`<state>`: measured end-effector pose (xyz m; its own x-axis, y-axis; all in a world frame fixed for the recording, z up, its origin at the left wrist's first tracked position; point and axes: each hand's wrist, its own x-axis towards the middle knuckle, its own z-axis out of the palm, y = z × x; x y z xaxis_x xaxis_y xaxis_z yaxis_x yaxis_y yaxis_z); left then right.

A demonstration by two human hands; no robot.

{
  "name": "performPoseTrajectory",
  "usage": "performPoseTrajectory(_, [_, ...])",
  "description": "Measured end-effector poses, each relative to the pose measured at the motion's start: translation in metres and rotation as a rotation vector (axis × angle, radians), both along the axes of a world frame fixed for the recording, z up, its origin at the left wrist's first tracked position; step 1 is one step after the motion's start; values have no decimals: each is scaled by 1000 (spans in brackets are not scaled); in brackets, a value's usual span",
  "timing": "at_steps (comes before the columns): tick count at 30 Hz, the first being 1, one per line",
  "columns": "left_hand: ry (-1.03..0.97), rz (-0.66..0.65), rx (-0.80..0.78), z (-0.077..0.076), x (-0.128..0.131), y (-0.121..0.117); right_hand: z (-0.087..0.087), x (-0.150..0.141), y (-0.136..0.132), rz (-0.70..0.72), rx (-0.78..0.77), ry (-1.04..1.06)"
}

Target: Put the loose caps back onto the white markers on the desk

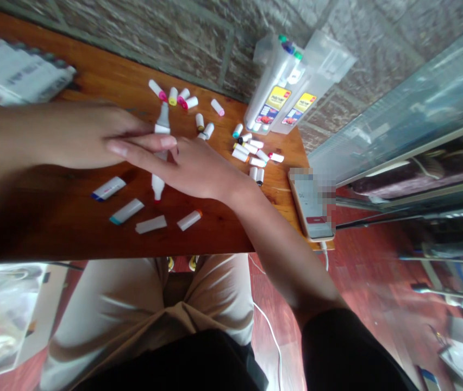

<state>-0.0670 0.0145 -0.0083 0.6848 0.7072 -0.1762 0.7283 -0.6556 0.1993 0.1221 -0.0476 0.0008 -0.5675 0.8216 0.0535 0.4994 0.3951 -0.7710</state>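
Observation:
A double-ended white marker [157, 182] stands crosswise between my hands, its grey end away from me and a reddish tip towards me. My left hand [119, 134] comes from the left, closed at the marker with its thumb lying across it. From the other side my right hand [199, 168] closes on the same marker, its thumb crossing below the left thumb. The remaining fingers of both hands are mostly hidden. Nearer me lie loose marker caps: a blue-ended cap [108, 188], a teal-ended cap [126, 210], a whitish cap [151, 224] and an orange-ended cap [189, 220].
More caps [239, 155] are scattered along the back of the wooden table [223, 239]. An open clear marker case [270, 92] stands by the brick wall. White markers [15, 70] lie in a row at the far left. A phone [313, 206] with a cable sits at the right edge.

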Motion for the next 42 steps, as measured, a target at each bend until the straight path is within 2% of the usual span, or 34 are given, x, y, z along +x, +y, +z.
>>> performPoseTrajectory(3, [-56, 84, -95, 0, 0, 1, -1, 0, 1, -2, -1, -2])
performPoseTrajectory(8, [-139, 35, -137, -5, -2, 3, 1, 2, -1, 50, -2, -62])
performPoseTrajectory(12, [-129, 87, -139, -5, -2, 1, 4, 3, -1, 29, -50, -108])
performPoseTrajectory(19, [-191, 66, -206, -3, -2, 0, 3, 3, 0, 33, -58, -126])
performPoseTrajectory(29, [-203, 40, -187, -9, -4, 4, 3, 3, 0, 40, -49, -35])
performPoseTrajectory(34, [-181, 58, -182, -5, -5, 3, 3, 3, 0, 49, -37, -66])
performPoseTrajectory(39, [-154, 65, -167, 0, 5, -9, 3, 3, -2, 33, -47, -81])
performPoseTrajectory(42, [-137, 63, -164, 2, 0, -2, 10, 0, -6, 22, -89, -20])
